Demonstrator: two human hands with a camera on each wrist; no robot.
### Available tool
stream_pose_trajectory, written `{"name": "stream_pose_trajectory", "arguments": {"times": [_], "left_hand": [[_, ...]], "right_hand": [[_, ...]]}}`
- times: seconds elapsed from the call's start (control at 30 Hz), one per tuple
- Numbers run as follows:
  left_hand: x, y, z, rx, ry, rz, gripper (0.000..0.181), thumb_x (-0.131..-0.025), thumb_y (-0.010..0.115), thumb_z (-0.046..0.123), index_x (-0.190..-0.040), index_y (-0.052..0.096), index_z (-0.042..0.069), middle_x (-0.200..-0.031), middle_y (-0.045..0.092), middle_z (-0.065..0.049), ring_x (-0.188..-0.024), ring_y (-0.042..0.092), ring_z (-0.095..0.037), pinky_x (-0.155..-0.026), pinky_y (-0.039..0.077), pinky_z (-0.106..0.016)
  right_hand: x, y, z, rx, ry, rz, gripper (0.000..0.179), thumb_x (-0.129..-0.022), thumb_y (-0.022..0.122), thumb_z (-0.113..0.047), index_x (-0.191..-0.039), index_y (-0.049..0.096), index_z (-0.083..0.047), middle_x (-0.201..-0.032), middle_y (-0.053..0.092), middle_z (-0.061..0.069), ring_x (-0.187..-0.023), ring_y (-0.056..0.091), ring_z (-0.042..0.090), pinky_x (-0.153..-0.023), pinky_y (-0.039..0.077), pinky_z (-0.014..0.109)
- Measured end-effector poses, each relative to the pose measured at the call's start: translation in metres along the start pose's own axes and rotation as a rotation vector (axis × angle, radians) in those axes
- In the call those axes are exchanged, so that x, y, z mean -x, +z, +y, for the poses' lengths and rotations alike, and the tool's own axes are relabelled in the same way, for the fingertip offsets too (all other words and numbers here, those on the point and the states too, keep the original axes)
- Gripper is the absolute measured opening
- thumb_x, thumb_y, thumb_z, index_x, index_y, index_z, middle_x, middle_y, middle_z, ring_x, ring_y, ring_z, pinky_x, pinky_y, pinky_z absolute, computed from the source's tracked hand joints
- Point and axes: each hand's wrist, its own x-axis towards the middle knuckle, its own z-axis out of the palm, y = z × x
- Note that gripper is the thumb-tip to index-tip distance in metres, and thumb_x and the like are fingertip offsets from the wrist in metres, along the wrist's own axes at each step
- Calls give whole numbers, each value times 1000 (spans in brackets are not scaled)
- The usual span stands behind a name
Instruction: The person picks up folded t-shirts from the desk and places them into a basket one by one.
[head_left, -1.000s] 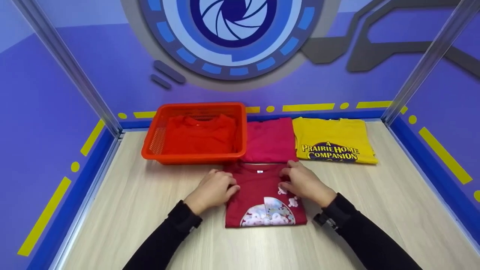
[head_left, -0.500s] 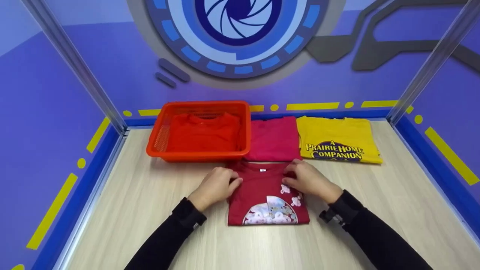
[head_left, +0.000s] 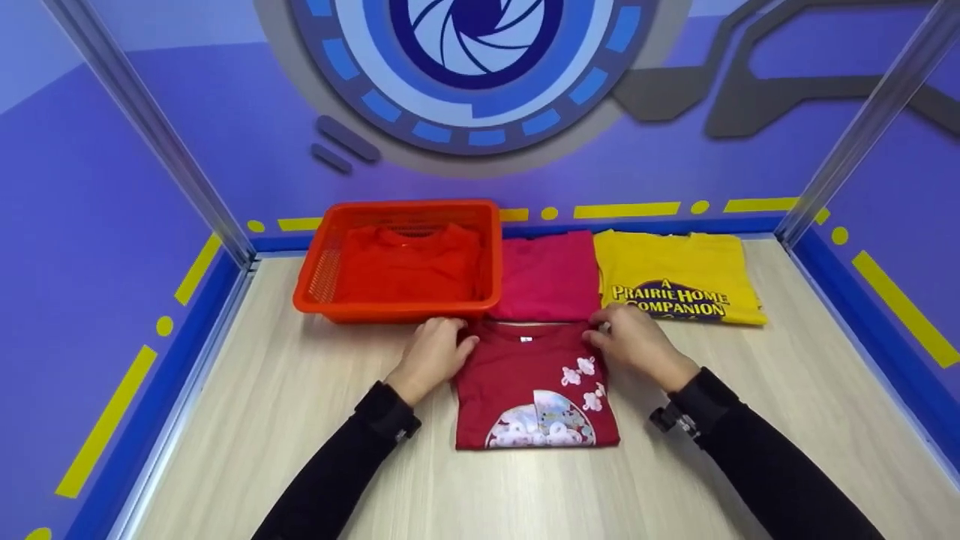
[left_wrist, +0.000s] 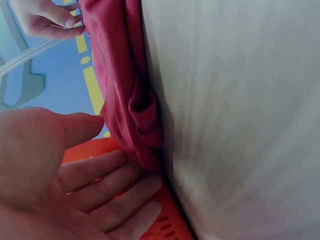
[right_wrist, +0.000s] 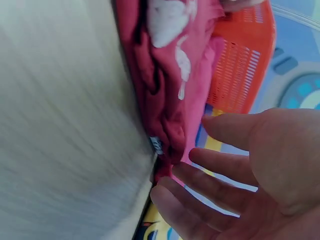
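Dark red shirt (head_left: 502, 375): folded, flat on table (head_left: 247, 420), just in front of pink shirt (head_left: 547, 277); hardly shifted.
Left hand (head_left: 427, 356): at upper left corner; fingers slightly parted, thumb apart, no pinch seen.
Right hand (head_left: 641, 345): at upper right corner; fingers spread, thumb apart; firm contact, can't tell.
Change: both hands farther up; right one now off the front, white-pink print uncovered.
Meaning: probably tidying top corners; main fold looks made.

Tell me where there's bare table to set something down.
Bare table shows on the near side of the maroon shirt between the sleeves, and outside them toward the side walls. Crowded: the back, with basket, pink shirt and yellow shirt in a row.
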Motion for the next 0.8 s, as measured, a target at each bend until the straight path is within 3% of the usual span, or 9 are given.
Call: {"name": "stream_pose_trajectory", "arguments": {"times": [0.23,0.43,0.63,0.8], "left_hand": [[-6,8,1,-72,21,13,29,-98,85,26,-115,84,3,-107,84,-16,-101,80,-39,-90,64,-50],[-10,9,5,-145,69,53,20,-93,87,20,-103,84,3,-97,83,-18,-93,81,-42,-81,65,-53],[-12,7,9,-155,62,26,23,-94,88,25,-87,79,4,-81,77,-16,-84,78,-42,-76,64,-52],[-11,8,13,-174,70,-5,24,-95,89,26,-94,79,4,-86,78,-17,-87,79,-42,-79,64,-53]], "right_hand": [[-3,14,-5,82,-8,-36,41,-104,80,-31,-124,77,4,-114,74,21,-102,69,34,-94,58,55],[-6,21,-4,125,-34,-7,35,-102,81,-24,-117,74,6,-118,70,25,-106,69,39,-97,59,57],[-11,20,-6,110,-17,-53,28,-104,79,-24,-112,75,3,-111,70,19,-98,67,32,-92,58,53],[-14,15,-4,89,-30,-105,21,-107,73,-22,-106,77,-1,-102,67,14,-92,62,28,-89,55,51]]}}
